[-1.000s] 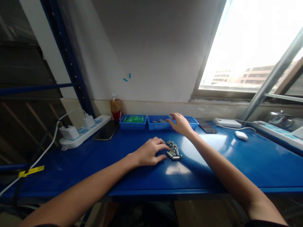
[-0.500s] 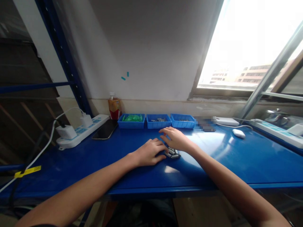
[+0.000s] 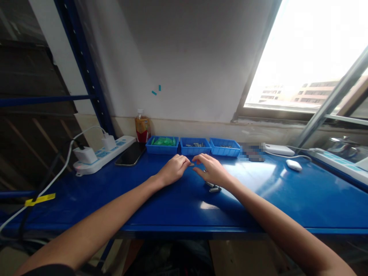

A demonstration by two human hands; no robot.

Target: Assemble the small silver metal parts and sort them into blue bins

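Observation:
My left hand (image 3: 174,170) is closed in a pinch on a small metal cylinder (image 3: 192,164), which sticks out to the right of its fingertips. Facing it, my right hand (image 3: 211,169) has its thumb and curled fingers apart, close to the cylinder's free end, and nothing shows in its grasp. Partly hidden below the right hand lies a small pile of similar metal cylinders (image 3: 214,189) on the blue table (image 3: 172,211).
Along the wall stand three blue bins: one with green pieces (image 3: 162,150), one with small metal parts (image 3: 195,150), another with small parts (image 3: 225,152). A drink bottle (image 3: 142,128), phone (image 3: 130,154) and power strip (image 3: 99,163) are left; a white case (image 3: 293,165) is right.
My left hand has left the pile, moving up and left, and a metal cylinder now shows in its fingertips. My right hand has shifted slightly, its thumb lower. The view has tilted a little.

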